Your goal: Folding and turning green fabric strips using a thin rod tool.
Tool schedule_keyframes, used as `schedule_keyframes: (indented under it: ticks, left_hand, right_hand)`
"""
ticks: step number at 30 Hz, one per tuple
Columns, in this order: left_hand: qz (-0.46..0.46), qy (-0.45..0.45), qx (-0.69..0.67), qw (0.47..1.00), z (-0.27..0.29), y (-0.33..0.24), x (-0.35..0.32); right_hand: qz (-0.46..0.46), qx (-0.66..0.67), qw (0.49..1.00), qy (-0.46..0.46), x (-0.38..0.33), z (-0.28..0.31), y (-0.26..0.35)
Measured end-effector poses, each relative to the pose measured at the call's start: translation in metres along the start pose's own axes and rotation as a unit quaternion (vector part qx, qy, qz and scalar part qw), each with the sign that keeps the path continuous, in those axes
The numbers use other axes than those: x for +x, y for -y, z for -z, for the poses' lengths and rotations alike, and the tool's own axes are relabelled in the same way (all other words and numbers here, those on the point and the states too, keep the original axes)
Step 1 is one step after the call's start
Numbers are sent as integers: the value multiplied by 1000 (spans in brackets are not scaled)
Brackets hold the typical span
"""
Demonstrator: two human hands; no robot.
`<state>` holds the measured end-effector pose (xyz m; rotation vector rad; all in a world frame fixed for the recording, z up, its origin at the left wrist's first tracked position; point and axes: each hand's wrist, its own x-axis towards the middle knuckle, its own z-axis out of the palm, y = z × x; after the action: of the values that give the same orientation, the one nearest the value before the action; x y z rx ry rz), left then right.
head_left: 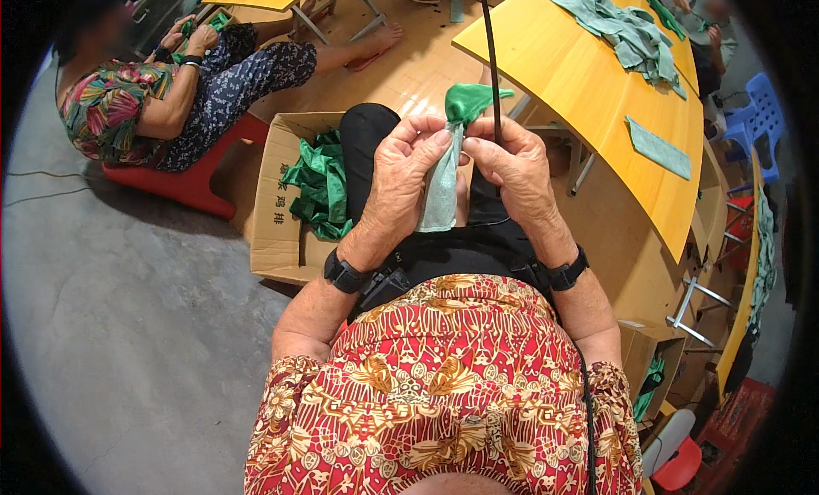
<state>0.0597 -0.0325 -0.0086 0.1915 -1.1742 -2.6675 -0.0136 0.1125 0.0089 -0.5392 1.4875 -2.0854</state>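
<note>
Both my hands are raised over my lap, pinching a small cloth piece. Its upper part is shiny green fabric bunched into a pointed shape, and a pale green strip hangs below. My left hand grips it at the gathered neck, thumb and fingers pressed together. Just right of the neck, my right hand has its thumb and fingertips closed at the cloth's edge. A thin dark cord or rod runs down past the right fingers; I cannot tell whether they touch it.
A cardboard box of green fabric stands by my left leg. To the right, a yellow table carries pale green cloth pieces and one flat strip. A seated person works at far left; blue chair at far right.
</note>
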Motion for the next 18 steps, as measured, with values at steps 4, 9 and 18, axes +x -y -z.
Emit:
schedule_keyframes:
  ticks: [4, 9, 18]
  left_hand:
    - [5, 25, 41, 999, 1, 2, 2]
    - [-2, 25, 135, 991, 2, 4, -2]
    - [101, 74, -16, 992, 3, 2, -4]
  right_hand:
    - [35, -113, 993, -19, -2, 0, 1]
    - [66, -167, 984, -12, -2, 3, 0]
    - [105, -165, 977, -88, 1, 3, -12]
